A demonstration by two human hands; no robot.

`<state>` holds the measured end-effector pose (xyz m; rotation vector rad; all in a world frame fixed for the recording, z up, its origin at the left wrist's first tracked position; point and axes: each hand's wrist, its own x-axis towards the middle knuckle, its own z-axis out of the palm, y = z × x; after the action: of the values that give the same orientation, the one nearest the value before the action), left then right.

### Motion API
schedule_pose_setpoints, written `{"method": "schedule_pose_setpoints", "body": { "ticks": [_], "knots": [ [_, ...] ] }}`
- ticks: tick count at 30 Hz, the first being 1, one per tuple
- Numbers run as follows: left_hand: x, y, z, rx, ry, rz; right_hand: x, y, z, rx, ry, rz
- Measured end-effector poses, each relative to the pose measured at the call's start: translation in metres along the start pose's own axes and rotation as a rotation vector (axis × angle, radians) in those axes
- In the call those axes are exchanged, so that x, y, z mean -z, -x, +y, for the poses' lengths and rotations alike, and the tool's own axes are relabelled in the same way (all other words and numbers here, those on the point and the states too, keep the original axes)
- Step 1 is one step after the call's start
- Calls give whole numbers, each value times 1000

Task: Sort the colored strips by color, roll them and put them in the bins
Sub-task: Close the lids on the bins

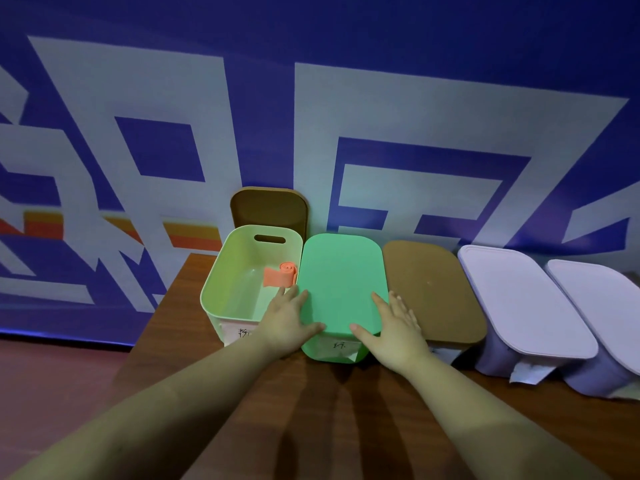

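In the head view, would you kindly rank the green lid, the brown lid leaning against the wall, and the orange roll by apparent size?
1. green lid, largest
2. brown lid leaning behind the open bin; partly hidden and farther away, so this ranking is unsure
3. orange roll, clearly smallest

The open pale green bin (221,289) is reachable from above; lids cover the four bins (436,289) to its right.

Looks like some kind of exhibition or demo space, not a home: a huge blue banner (311,109) with giant white lettering fills the wall behind a wooden table (346,410), lidded storage bins (519,306) along its far edge.
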<state>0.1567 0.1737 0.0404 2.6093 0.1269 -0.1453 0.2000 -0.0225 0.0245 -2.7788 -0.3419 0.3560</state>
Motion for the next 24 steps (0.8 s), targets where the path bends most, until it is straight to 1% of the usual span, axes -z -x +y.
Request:
{"method": "schedule_pose_setpoints", "body": {
  "ticks": [3,7,10,14,16,20,24],
  "knots": [
    [-5,0,-4,-29,-112,7,-2,1,2,9,48,-8],
    [-7,-8,-9,-7,-131,0,1,-3,2,45,102,23],
    [-2,-23,-4,-56,-193,-2,9,-17,1,49,121,19],
    [-4,-39,3,-108,-367,-119,6,-26,5,35,213,-20],
    [-12,-40,-3,-114,-427,-179,-1,-24,8,53,248,16],
    [-21,-41,-12,-159,-430,-145,-6,-26,12,65,281,39],
    [-20,-42,-9,-179,-485,-128,-2,-30,9,84,289,49]
  ]
}}
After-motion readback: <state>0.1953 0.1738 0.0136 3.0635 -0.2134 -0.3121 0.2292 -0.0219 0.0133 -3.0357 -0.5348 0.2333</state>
